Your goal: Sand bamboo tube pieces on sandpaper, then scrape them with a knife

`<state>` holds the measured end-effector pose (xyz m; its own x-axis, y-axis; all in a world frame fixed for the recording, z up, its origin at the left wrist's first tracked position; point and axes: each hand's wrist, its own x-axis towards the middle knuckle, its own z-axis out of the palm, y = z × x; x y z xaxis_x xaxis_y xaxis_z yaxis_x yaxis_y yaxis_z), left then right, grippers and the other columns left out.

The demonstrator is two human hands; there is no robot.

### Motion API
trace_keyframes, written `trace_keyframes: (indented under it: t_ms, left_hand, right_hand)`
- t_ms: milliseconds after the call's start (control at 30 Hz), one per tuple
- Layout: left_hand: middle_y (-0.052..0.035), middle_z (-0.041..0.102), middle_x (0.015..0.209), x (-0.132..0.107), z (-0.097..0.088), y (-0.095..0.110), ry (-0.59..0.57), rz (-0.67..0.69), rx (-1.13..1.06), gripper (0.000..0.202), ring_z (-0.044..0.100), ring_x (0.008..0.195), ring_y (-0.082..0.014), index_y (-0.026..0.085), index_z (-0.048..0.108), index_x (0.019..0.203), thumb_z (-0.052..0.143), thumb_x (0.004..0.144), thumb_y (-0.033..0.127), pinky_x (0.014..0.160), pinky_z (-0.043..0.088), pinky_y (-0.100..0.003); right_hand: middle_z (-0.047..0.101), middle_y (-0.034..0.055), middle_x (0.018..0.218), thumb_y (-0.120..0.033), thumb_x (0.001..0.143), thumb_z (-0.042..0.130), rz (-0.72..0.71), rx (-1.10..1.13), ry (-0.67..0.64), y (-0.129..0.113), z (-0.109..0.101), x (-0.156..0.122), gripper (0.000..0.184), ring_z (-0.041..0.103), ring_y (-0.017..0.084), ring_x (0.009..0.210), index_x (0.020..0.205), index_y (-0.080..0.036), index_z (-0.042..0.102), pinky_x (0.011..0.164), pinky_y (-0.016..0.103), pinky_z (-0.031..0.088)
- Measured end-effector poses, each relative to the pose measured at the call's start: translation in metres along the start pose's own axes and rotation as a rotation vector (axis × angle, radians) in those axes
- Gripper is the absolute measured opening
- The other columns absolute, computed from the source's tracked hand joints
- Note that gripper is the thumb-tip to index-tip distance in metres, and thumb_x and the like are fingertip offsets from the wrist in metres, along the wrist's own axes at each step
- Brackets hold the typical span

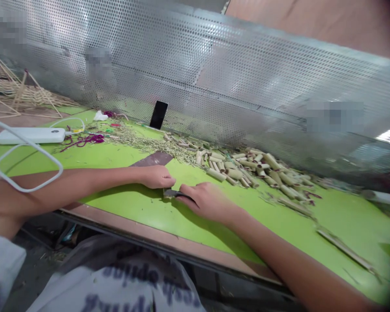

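My left hand (156, 176) is closed in a fist just above the green table. Under its fingertips shows the end of a short, pale hollow-looking piece (167, 193), probably a cut bamboo tube. My right hand (211, 200) is wrapped round a dark-handled metal tool (186, 196). The tool's tip meets the pale piece close to my left fingers; its exact kind is blurred. Behind my left hand a flat brown strip (154, 159) lies on the table. A heap of cut tubes (234, 173) spreads beyond my right hand.
Thin shavings (139, 143) and purple string (90, 139) litter the table. A dark phone (159, 115) leans on the perforated metal screen (188, 69). At left are a white power strip (30, 135), its cable crossing over my forearm, and stick frames (26, 93). A split stalk (344, 250) lies at right.
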<state>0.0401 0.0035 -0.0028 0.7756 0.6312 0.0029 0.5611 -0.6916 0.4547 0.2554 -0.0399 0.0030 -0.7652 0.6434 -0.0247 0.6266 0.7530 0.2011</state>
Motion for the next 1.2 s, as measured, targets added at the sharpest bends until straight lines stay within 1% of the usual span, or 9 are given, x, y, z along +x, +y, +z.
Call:
trace_keyframes:
  t_ms: [200,367,467,600,700,800,967,1100,1200]
  left_hand:
    - [0.0022,0.026,0.045,0.0,0.002,-0.002,0.005,0.001,0.019,0.044,0.024,0.048,-0.0154,0.022,0.024,0.051,0.04,0.092,0.027,0.055,0.018,-0.035]
    - [0.0023,0.024,0.043,0.002,0.004,-0.002,0.025,-0.004,0.035,0.044,0.024,0.047,-0.0152,0.022,0.023,0.05,0.041,0.09,0.025,0.055,0.016,-0.036]
    - [0.0026,0.023,0.043,0.001,0.003,-0.003,0.023,0.014,0.04,0.043,0.024,0.048,-0.0152,0.022,0.025,0.05,0.041,0.09,0.023,0.055,0.016,-0.035]
    - [0.0028,0.024,0.044,-0.002,0.001,-0.005,0.023,0.031,0.041,0.041,0.026,0.049,-0.0151,0.022,0.026,0.051,0.04,0.09,0.023,0.056,0.017,-0.035]
    - [0.0028,0.024,0.045,-0.002,0.002,-0.007,0.026,0.044,0.039,0.041,0.025,0.049,-0.0148,0.022,0.024,0.052,0.04,0.09,0.023,0.056,0.018,-0.035]
    - [0.0028,0.023,0.045,0.0,0.004,-0.008,0.039,0.06,0.04,0.04,0.023,0.049,-0.0147,0.022,0.024,0.052,0.04,0.088,0.021,0.056,0.017,-0.035]
    - [0.0029,0.022,0.044,0.001,0.005,-0.01,0.052,0.111,0.038,0.038,0.021,0.049,-0.0149,0.021,0.026,0.05,0.043,0.085,0.018,0.057,0.013,-0.036]
    - [0.0032,0.021,0.044,-0.001,0.005,-0.014,0.059,0.112,0.019,0.039,0.022,0.047,-0.0143,0.021,0.026,0.05,0.042,0.086,0.02,0.056,0.013,-0.036]
    - [0.0031,0.022,0.044,-0.001,0.006,-0.015,0.066,0.101,0.002,0.041,0.023,0.047,-0.0138,0.021,0.026,0.05,0.04,0.089,0.024,0.055,0.014,-0.035]
  right_hand:
    - [0.062,0.0014,0.062,-0.042,0.107,0.035,-0.007,0.014,-0.064,0.006,0.0,-0.005,0.036,0.048,0.016,0.051,0.097,-0.019,0.061,0.054,0.03,0.018]
    - [0.064,0.0032,0.064,-0.041,0.107,0.037,0.011,-0.037,-0.023,-0.005,-0.003,0.003,0.036,0.05,0.017,0.052,0.098,-0.018,0.062,0.055,0.031,0.018]
    - [0.062,0.0031,0.063,-0.042,0.107,0.036,-0.008,-0.004,-0.011,-0.007,-0.002,0.006,0.036,0.049,0.016,0.052,0.096,-0.018,0.061,0.055,0.031,0.018]
    - [0.06,0.0019,0.062,-0.042,0.107,0.035,0.015,0.063,-0.039,0.0,0.002,-0.001,0.035,0.047,0.016,0.05,0.095,-0.019,0.058,0.055,0.03,0.017]
    - [0.061,0.0022,0.062,-0.043,0.107,0.033,0.019,0.048,-0.068,0.004,0.003,-0.004,0.035,0.046,0.017,0.05,0.096,-0.02,0.058,0.055,0.031,0.017]
    - [0.062,0.0029,0.062,-0.043,0.107,0.032,0.007,0.016,-0.084,0.002,0.001,0.0,0.037,0.046,0.017,0.05,0.097,-0.019,0.058,0.055,0.031,0.017]
    - [0.067,0.0048,0.067,-0.042,0.107,0.035,-0.019,-0.032,-0.081,-0.008,-0.005,0.006,0.036,0.048,0.017,0.051,0.099,-0.018,0.06,0.055,0.032,0.015]
    - [0.068,0.0039,0.068,-0.04,0.106,0.04,-0.041,-0.069,-0.099,-0.007,-0.005,0.0,0.033,0.045,0.015,0.049,0.093,-0.018,0.062,0.056,0.032,0.016]
    - [0.067,0.0032,0.065,-0.04,0.105,0.042,-0.062,-0.077,-0.05,-0.003,-0.003,-0.006,0.034,0.043,0.014,0.047,0.089,-0.018,0.062,0.056,0.033,0.016]
